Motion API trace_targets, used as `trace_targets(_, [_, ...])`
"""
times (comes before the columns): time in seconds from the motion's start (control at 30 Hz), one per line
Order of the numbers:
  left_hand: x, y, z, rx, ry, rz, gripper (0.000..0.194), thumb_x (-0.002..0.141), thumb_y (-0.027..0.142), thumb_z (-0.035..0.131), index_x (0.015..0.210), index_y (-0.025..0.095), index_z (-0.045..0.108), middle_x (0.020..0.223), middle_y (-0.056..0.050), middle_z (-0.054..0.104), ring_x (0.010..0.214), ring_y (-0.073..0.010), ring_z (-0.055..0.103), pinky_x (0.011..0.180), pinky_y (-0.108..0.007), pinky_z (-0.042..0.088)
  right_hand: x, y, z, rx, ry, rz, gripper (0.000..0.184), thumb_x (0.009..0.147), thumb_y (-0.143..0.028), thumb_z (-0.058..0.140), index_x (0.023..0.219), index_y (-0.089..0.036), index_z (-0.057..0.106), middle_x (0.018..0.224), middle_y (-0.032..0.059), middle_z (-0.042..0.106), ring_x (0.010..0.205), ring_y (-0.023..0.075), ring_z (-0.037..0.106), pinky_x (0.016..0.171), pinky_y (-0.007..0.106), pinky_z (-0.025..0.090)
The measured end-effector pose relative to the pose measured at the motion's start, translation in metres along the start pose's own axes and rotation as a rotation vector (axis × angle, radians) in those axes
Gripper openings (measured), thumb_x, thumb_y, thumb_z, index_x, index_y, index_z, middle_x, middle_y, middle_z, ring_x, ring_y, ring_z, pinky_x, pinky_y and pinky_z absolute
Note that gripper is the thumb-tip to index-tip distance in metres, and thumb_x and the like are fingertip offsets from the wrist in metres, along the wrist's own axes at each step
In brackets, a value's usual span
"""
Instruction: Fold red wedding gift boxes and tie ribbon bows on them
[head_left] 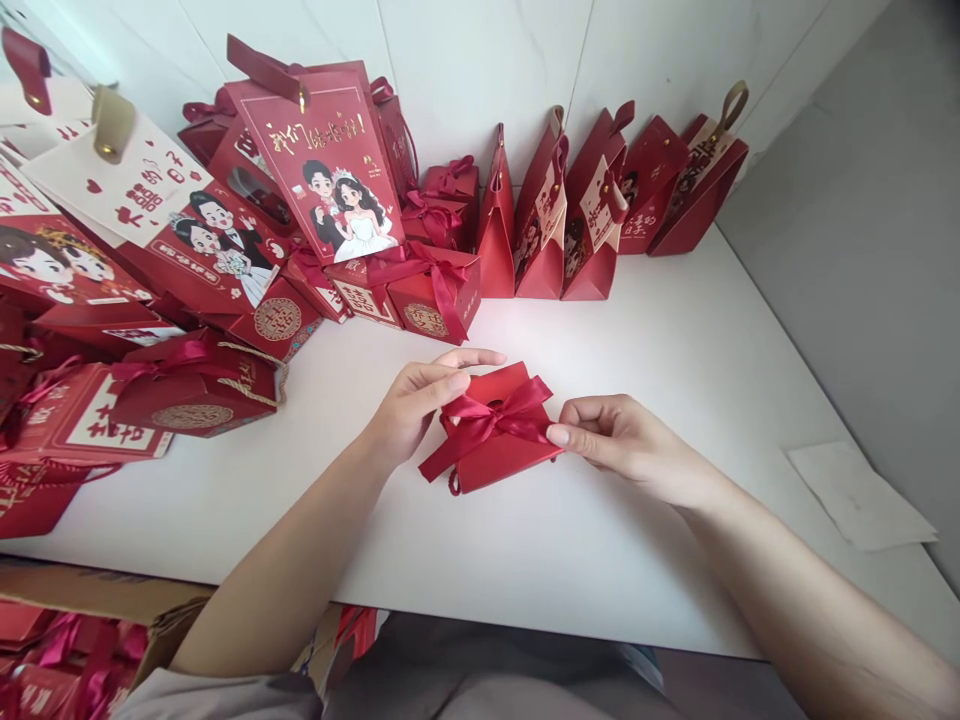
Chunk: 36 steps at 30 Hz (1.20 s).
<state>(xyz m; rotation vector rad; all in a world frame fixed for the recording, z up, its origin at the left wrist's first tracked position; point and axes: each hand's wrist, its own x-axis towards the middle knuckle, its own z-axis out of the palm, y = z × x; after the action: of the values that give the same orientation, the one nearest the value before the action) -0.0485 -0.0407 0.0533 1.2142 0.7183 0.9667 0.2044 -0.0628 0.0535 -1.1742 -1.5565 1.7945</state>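
Holds a small red box between both hands, over the middle of the smooth white bench. Cannot tell whether resting on the bench or lifted just above.

Has the left hand partly open, curved round the left side of the box, with the thumb on the ribbon and one finger stretched along the far edge. Has the right hand curled nearly closed, pinching the right end of the box, by the tip of the bow.

Shows flat, smooth card with straight edges on the box. Shows soft, shiny, wide ribbon in the bow, and a bit of twisted red cord poking out at near left.

Has thin red boxes shaped like little tents in a row at far right. Has a tall flat red box with gold writing and two cartoon people at far left, just behind chunky boxes with silky bows. Has a six-sided box with rope handles at left.

Has a thin, flat white paper at right. Has a rough brown carton at near left, full of red boxes and ribbon.
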Motion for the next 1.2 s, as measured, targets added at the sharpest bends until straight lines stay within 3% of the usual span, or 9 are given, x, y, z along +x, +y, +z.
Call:
trace_targets(0.13, [0.0, -0.008, 0.006, -0.057, 0.083, -0.027, 0.044, 0.086, 0.039, 0.07, 0.052, 0.013, 0.059, 0.123, -0.009, 0.061, 0.111, -0.0248, 0.062, 0.084, -0.031, 0.053, -0.002, 0.0, 0.002, 0.047, -0.081, -0.021, 0.043, 0.084, -0.046, 0.075, 0.063, -0.018, 0.05, 0.054, -0.0037, 0.054, 0.044, 0.0078, 0.047, 0.042, 0.021, 0.036])
trace_targets(0.23, [0.001, -0.011, 0.01, -0.083, 0.169, -0.054, 0.043, 0.085, 0.037, 0.071, 0.053, 0.012, 0.056, 0.123, -0.008, 0.061, 0.102, -0.0205, 0.063, 0.079, -0.028, 0.052, -0.004, 0.002, 0.005, 0.041, -0.096, -0.084, 0.04, 0.088, -0.043, 0.071, 0.064, -0.019, 0.051, 0.06, -0.0019, 0.058, 0.049, 0.0102, 0.055, 0.046, 0.023, 0.045])
trace_targets(0.47, [0.002, -0.008, 0.014, -0.175, 0.273, -0.136, 0.036, 0.08, 0.045, 0.075, 0.065, 0.013, 0.068, 0.112, -0.01, 0.069, 0.091, -0.0205, 0.066, 0.074, -0.029, 0.052, -0.005, 0.009, 0.009, -0.311, 0.163, -0.513, 0.028, 0.094, -0.025, 0.063, 0.07, -0.019, 0.052, 0.061, -0.0047, 0.046, 0.052, 0.0068, 0.04, 0.05, 0.022, 0.034])
trace_targets(0.57, [0.001, -0.008, 0.015, -0.167, 0.278, -0.12, 0.036, 0.083, 0.047, 0.072, 0.07, 0.014, 0.072, 0.11, -0.009, 0.07, 0.081, -0.0168, 0.065, 0.072, -0.029, 0.052, -0.006, 0.007, 0.013, -0.446, 0.304, -0.681, 0.018, 0.092, -0.017, 0.065, 0.076, -0.019, 0.055, 0.069, -0.002, 0.054, 0.058, 0.0081, 0.045, 0.053, 0.023, 0.038])
trace_targets(0.7, [0.001, -0.009, 0.016, -0.138, 0.285, -0.073, 0.045, 0.085, 0.046, 0.071, 0.055, 0.013, 0.066, 0.12, -0.009, 0.067, 0.089, -0.0177, 0.066, 0.076, -0.029, 0.052, -0.009, 0.003, 0.021, -0.511, 0.455, -0.697, 0.006, 0.088, -0.019, 0.071, 0.089, -0.02, 0.065, 0.083, 0.0037, 0.063, 0.072, 0.0141, 0.057, 0.058, 0.026, 0.046])
trace_targets(0.8, [0.002, -0.009, 0.018, -0.114, 0.305, -0.074, 0.044, 0.084, 0.047, 0.071, 0.056, 0.013, 0.067, 0.122, -0.009, 0.066, 0.098, -0.0211, 0.066, 0.079, -0.029, 0.053, -0.009, 0.005, 0.027, -0.509, 0.484, -0.677, 0.006, 0.089, -0.021, 0.071, 0.095, -0.022, 0.071, 0.086, 0.0046, 0.064, 0.077, 0.0165, 0.062, 0.06, 0.028, 0.051])
trace_targets(0.9, [0.002, -0.01, 0.02, -0.109, 0.332, -0.08, 0.044, 0.084, 0.048, 0.071, 0.058, 0.013, 0.066, 0.123, -0.008, 0.066, 0.094, -0.0198, 0.067, 0.077, -0.029, 0.054, -0.009, 0.009, 0.028, -0.573, 0.483, -0.761, 0.015, 0.092, -0.015, 0.066, 0.101, -0.023, 0.072, 0.085, 0.0041, 0.065, 0.075, 0.0156, 0.063, 0.061, 0.028, 0.052])
trace_targets(1.07, [0.0, -0.01, 0.022, -0.167, 0.328, -0.154, 0.033, 0.083, 0.049, 0.072, 0.088, 0.016, 0.075, 0.088, -0.006, 0.071, 0.074, -0.0167, 0.066, 0.068, -0.027, 0.053, -0.009, 0.013, 0.023, -0.949, 0.528, -1.016, 0.026, 0.09, -0.005, 0.064, 0.108, -0.023, 0.067, 0.084, 0.0025, 0.068, 0.076, 0.0161, 0.063, 0.067, 0.033, 0.049])
trace_targets(1.2, [0.001, -0.009, 0.021, -0.208, 0.318, -0.181, 0.036, 0.082, 0.048, 0.073, 0.099, 0.016, 0.074, 0.086, -0.006, 0.07, 0.072, -0.0159, 0.066, 0.067, -0.026, 0.053, -0.01, 0.014, 0.018, -1.116, 0.487, -1.072, 0.026, 0.09, -0.003, 0.062, 0.11, -0.02, 0.064, 0.09, 0.0039, 0.071, 0.087, 0.0177, 0.065, 0.076, 0.035, 0.047])
